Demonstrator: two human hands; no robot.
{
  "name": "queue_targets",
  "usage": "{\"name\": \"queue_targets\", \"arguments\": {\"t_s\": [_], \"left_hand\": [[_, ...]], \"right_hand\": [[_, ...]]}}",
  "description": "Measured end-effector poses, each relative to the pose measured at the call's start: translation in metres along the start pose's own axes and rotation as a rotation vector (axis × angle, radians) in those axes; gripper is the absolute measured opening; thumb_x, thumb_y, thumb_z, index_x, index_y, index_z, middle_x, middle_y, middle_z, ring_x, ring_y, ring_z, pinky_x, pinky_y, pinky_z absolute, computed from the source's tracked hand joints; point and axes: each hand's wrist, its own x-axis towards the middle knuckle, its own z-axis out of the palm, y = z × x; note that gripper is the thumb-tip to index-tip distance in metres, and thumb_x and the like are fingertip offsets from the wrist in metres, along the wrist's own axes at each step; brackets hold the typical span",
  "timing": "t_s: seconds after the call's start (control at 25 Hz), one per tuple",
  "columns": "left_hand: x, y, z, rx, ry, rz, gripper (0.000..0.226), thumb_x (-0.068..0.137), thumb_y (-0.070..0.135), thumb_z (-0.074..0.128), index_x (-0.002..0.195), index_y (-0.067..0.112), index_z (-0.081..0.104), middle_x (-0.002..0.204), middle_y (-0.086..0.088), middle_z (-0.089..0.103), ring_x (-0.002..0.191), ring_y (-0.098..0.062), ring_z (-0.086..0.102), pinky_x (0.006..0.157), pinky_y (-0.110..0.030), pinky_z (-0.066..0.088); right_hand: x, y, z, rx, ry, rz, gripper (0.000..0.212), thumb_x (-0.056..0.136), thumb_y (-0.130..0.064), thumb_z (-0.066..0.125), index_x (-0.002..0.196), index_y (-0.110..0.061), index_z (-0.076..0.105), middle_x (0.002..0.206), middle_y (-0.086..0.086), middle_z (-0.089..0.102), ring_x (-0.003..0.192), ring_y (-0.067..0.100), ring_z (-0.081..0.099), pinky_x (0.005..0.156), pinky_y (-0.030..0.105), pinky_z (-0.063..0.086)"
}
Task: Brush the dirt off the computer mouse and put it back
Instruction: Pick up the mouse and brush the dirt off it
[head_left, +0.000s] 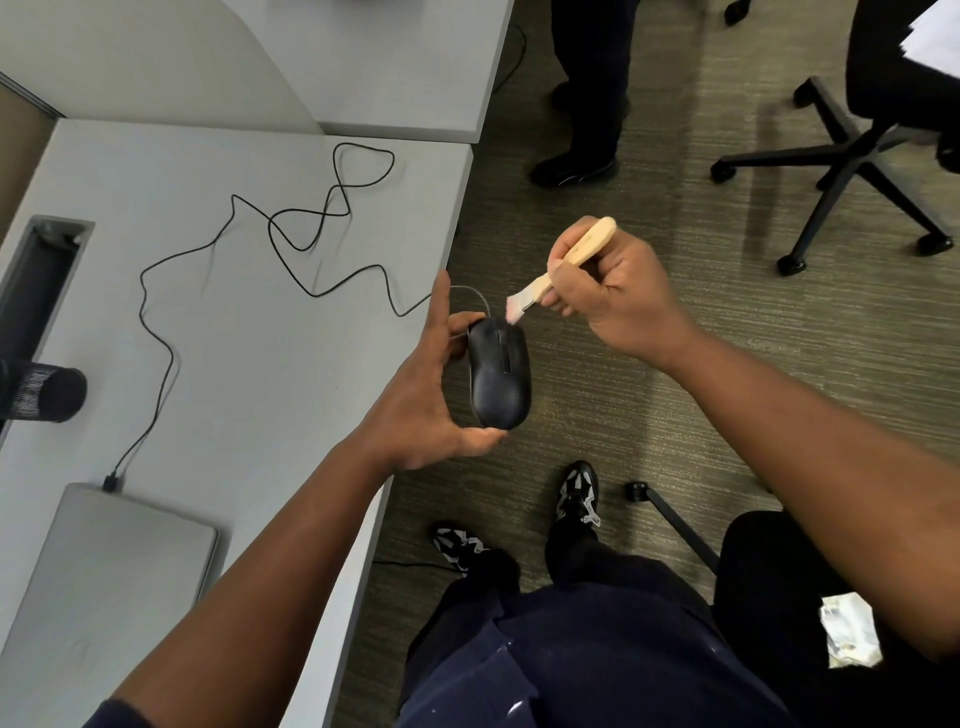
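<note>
The right hand (602, 291) is wrapping its curled fingers around the pale wooden handle of a small brush (561, 265), and that grip is pinching the handle near its lower half, so the rounded handle end is sticking out above the knuckles while the short whitish bristles (515, 310) are pointing down and toward the left. Just below and to the left of that grip, the bristles are touching, or all but touching, the front edge of the computer mouse (498, 374), close to where its cable leaves the shell. The mouse is being held off the bench, out over the carpet beside the bench edge, its long axis running away from the person's body with the button end farthest away. The left hand (421, 395) is cradling it from the left, thumb under the rear end and fingers spread up along the far side, one finger pointing straight. The right hand is the nearer one to the front of the mouse, so a stroke along the long axis toward the body seems the natural next move. The shell is looking smooth, matte black and gently domed, with a dark slot down its middle. Farther left, the thin black cable (291, 228) is looping loosely over the smooth grey bench (249, 364) toward a closed grey laptop (119, 566).
</note>
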Motion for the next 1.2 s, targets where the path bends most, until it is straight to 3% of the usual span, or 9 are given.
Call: {"name": "queue_targets", "arguments": {"t_s": [0.12, 0.32, 0.56, 0.72, 0.84, 1.0, 1.12, 1.2], "left_hand": [[0.000, 0.003, 0.001, 0.006, 0.011, 0.018, 0.159, 0.062, 0.034, 0.099, 0.160, 0.059, -0.023, 0.161, 0.024, 0.039, 0.148, -0.001, 0.046, 0.116, -0.019, 0.041], [-0.001, 0.001, 0.001, 0.020, 0.023, 0.003, 0.159, 0.062, 0.034, 0.099, 0.161, 0.057, -0.023, 0.160, 0.026, 0.039, 0.149, -0.002, 0.044, 0.118, -0.023, 0.040], [0.000, 0.002, 0.001, 0.039, 0.014, -0.003, 0.159, 0.063, 0.032, 0.099, 0.162, 0.055, -0.024, 0.159, 0.029, 0.038, 0.148, 0.001, 0.043, 0.116, -0.019, 0.041], [-0.002, 0.002, 0.002, 0.032, 0.032, -0.016, 0.157, 0.062, 0.036, 0.096, 0.162, 0.054, -0.024, 0.163, 0.022, 0.037, 0.149, -0.003, 0.042, 0.116, -0.024, 0.042], [-0.003, 0.001, 0.003, 0.034, 0.035, -0.027, 0.158, 0.061, 0.036, 0.096, 0.161, 0.056, -0.024, 0.163, 0.023, 0.035, 0.147, 0.001, 0.042, 0.112, -0.018, 0.042], [-0.002, -0.004, 0.002, 0.033, 0.050, -0.030, 0.160, 0.063, 0.031, 0.099, 0.162, 0.055, -0.023, 0.159, 0.031, 0.036, 0.138, 0.018, 0.042, 0.105, -0.004, 0.040], [-0.001, -0.007, 0.000, 0.050, 0.068, -0.033, 0.161, 0.063, 0.028, 0.101, 0.163, 0.053, -0.023, 0.150, 0.046, 0.033, 0.137, 0.021, 0.040, 0.104, -0.001, 0.038], [-0.002, -0.007, 0.000, 0.051, 0.062, -0.043, 0.160, 0.063, 0.029, 0.100, 0.162, 0.053, -0.023, 0.154, 0.040, 0.035, 0.137, 0.021, 0.039, 0.104, -0.001, 0.038]], "right_hand": [[-0.002, 0.001, 0.004, -0.008, -0.032, 0.000, 0.004, 0.095, -0.026, 0.063, 0.094, -0.023, 0.063, 0.084, 0.017, 0.073, 0.078, 0.034, 0.074, 0.065, 0.028, 0.059], [-0.008, 0.003, 0.002, 0.042, -0.078, 0.090, 0.006, 0.092, -0.022, 0.059, 0.089, -0.020, 0.064, 0.071, 0.002, 0.073, 0.067, 0.011, 0.073, 0.058, 0.021, 0.055], [-0.006, 0.005, 0.006, -0.042, 0.011, 0.043, 0.010, 0.094, -0.031, 0.062, 0.096, -0.022, 0.064, 0.084, 0.012, 0.076, 0.081, 0.030, 0.076, 0.069, 0.036, 0.062], [-0.010, 0.004, 0.007, -0.027, -0.065, 0.105, 0.008, 0.089, -0.027, 0.059, 0.088, -0.022, 0.065, 0.073, 0.003, 0.075, 0.068, 0.014, 0.074, 0.059, 0.023, 0.056], [-0.011, 0.002, 0.007, -0.007, -0.039, 0.102, 0.007, 0.089, -0.026, 0.059, 0.089, -0.021, 0.065, 0.075, 0.004, 0.075, 0.071, 0.015, 0.075, 0.060, 0.024, 0.057], [-0.011, 0.003, 0.010, -0.080, 0.009, 0.057, 0.008, 0.093, -0.027, 0.061, 0.093, -0.020, 0.065, 0.081, 0.010, 0.076, 0.079, 0.031, 0.076, 0.066, 0.037, 0.062], [-0.016, 0.003, 0.013, -0.083, -0.056, 0.083, 0.007, 0.089, -0.026, 0.059, 0.086, -0.025, 0.066, 0.076, 0.008, 0.075, 0.071, 0.028, 0.075, 0.059, 0.028, 0.059], [-0.017, 0.002, 0.016, -0.086, -0.043, 0.070, 0.007, 0.090, -0.026, 0.060, 0.085, -0.029, 0.066, 0.075, 0.008, 0.075, 0.070, 0.028, 0.075, 0.058, 0.033, 0.059]]}}
